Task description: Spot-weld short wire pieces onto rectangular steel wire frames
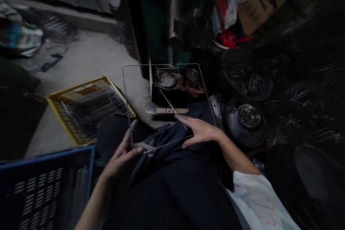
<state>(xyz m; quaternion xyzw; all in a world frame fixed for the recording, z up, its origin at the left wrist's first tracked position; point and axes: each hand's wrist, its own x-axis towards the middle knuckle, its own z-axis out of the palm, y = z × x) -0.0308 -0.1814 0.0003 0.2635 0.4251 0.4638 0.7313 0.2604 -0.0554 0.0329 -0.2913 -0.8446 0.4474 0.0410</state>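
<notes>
A large bent-wire frame (161, 65) reaches from my lap toward the machine. My left hand (125, 154) pinches its left side near the bottom, with the thumb beside the tip of a thin metal rod (167, 144). That rod slants across to my right hand (201, 130), whose thumb and fingers are bent around it. Another metal rod (168, 101) points forward from under my right index finger; its rear end is partly hidden. Ahead, a round dish of small metal pieces (166, 80) sits on the machine's ledge, seen through the frame.
At left are a yellow crate (63, 122) with wire frames and a blue crate (93, 161). A dark basin (265, 93) of metal pieces and a shiny bowl (249, 115) stand at right. The machine's vertical shaft (175, 14) rises ahead. A cardboard box (250, 10) is behind.
</notes>
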